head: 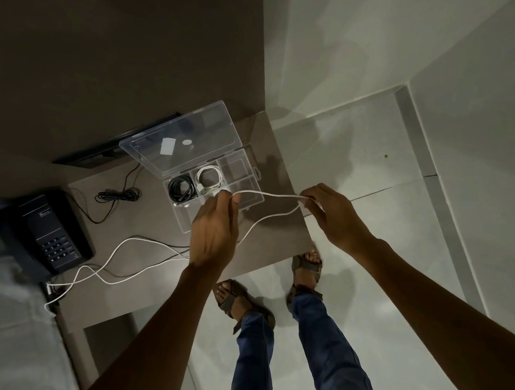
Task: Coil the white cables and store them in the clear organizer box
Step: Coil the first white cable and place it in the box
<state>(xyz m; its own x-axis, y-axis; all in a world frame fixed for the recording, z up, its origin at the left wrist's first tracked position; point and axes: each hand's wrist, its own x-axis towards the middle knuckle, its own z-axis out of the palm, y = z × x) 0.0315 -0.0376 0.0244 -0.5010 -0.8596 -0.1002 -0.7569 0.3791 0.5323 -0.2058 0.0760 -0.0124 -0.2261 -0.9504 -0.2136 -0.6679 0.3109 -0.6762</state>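
Note:
A long white cable (122, 248) trails loose over the brown table from its front left corner up to my hands. My left hand (215, 230) pinches the cable's end just above the clear organizer box (252, 192). My right hand (328, 214) grips the same cable at a bend past the table's right edge, with a short span stretched between the hands. The box stands open, its lid (181, 137) tilted back. One compartment holds a coiled white cable (209, 179); the one left of it holds a coiled black cable (180, 189).
A black desk phone (51, 231) sits at the table's left, with a bundled black cord (117, 196) behind it. A dark flat panel (114, 141) leans at the back wall. The table's right edge (297, 193) drops to a pale tiled floor, where my sandalled feet stand.

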